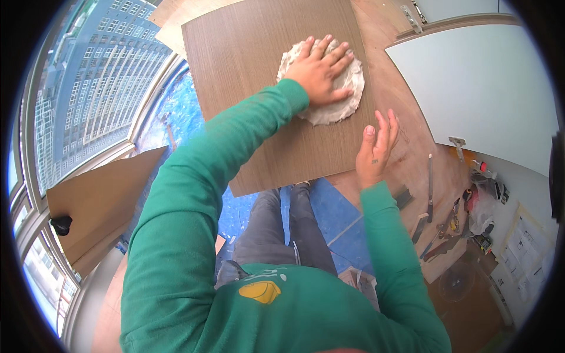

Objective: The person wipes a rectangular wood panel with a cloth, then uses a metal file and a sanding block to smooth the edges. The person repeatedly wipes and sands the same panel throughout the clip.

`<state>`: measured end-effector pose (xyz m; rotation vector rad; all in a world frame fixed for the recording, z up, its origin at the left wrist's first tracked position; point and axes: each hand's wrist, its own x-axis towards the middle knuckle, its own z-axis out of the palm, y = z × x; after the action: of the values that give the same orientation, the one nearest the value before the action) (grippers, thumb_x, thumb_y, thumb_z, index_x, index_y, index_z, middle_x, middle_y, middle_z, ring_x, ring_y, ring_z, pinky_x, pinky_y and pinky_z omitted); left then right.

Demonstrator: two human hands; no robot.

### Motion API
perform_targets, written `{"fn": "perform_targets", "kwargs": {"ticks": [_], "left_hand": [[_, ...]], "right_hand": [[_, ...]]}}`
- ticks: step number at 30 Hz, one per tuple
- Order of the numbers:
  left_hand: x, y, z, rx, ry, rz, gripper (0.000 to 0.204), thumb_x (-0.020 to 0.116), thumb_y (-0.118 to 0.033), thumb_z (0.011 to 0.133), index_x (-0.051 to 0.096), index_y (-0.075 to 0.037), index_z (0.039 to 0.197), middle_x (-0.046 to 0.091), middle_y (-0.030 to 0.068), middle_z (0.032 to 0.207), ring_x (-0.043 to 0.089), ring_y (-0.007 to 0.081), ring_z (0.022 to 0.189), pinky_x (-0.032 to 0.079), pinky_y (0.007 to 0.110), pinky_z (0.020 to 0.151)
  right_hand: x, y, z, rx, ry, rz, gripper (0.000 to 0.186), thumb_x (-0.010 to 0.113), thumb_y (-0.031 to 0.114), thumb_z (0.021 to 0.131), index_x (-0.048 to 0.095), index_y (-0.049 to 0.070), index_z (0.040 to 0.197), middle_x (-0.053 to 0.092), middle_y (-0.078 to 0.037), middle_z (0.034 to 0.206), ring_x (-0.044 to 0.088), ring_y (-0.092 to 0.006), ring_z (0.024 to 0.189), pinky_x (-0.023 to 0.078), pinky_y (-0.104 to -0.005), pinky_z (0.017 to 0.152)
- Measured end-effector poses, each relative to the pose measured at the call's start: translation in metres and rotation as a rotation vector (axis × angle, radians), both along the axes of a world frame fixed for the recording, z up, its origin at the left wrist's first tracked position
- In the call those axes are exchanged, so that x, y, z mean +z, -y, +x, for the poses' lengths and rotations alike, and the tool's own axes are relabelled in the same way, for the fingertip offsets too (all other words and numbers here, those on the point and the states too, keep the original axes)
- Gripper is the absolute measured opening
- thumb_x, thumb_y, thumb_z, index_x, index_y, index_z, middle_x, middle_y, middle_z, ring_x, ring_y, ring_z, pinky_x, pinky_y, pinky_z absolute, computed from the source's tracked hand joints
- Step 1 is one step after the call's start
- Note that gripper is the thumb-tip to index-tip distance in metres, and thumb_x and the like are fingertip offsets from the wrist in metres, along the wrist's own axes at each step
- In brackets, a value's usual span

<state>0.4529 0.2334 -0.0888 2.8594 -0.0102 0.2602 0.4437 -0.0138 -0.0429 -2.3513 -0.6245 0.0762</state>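
Note:
My left hand (321, 75) lies flat on a crumpled off-white cloth (331, 112), its fingers spread and pressing on it without gripping. Under the cloth is a brown wood-grain panel (247, 65), and the cloth sits toward its right side. Just off the panel's right edge, my right hand (375, 150) is raised with its fingers stretched out and nothing in it. Whether it touches the panel's edge I cannot tell.
To the right, a wooden work surface (394, 65) holds several hand tools, among them pliers (453, 220) and a long flat bar (430, 188). A pale cabinet door (482, 88) with hinges stands at the upper right. Blue sheeting (338, 206) covers the floor; windows line the left.

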Motion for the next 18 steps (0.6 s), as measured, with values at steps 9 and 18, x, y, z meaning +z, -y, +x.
{"fn": "perform_targets", "kwargs": {"ticks": [9,18], "left_hand": [[0.018,-0.125,0.030,0.481,-0.202,-0.121,0.092,0.046,-0.067,0.098,0.032,-0.005,0.165,0.025,0.0154,0.174,0.015,0.0369,0.162,0.011,0.053,0.131],[-0.002,-0.222,-0.099,0.836,-0.089,0.124,0.085,0.053,-0.061,0.100,0.043,0.004,0.155,0.039,0.0239,0.165,0.034,0.0400,0.154,0.028,0.048,0.124]], "right_hand": [[-0.053,-0.046,0.019,0.131,0.232,-0.162,0.058,0.048,0.044,0.109,0.049,0.007,0.153,0.029,-0.026,0.166,0.021,-0.0519,0.153,0.021,-0.0627,0.124],[-0.054,-0.055,0.018,0.196,0.223,-0.164,0.059,0.049,0.043,0.109,0.047,0.005,0.154,0.027,-0.026,0.167,0.021,-0.0515,0.154,0.022,-0.0625,0.124]]}}
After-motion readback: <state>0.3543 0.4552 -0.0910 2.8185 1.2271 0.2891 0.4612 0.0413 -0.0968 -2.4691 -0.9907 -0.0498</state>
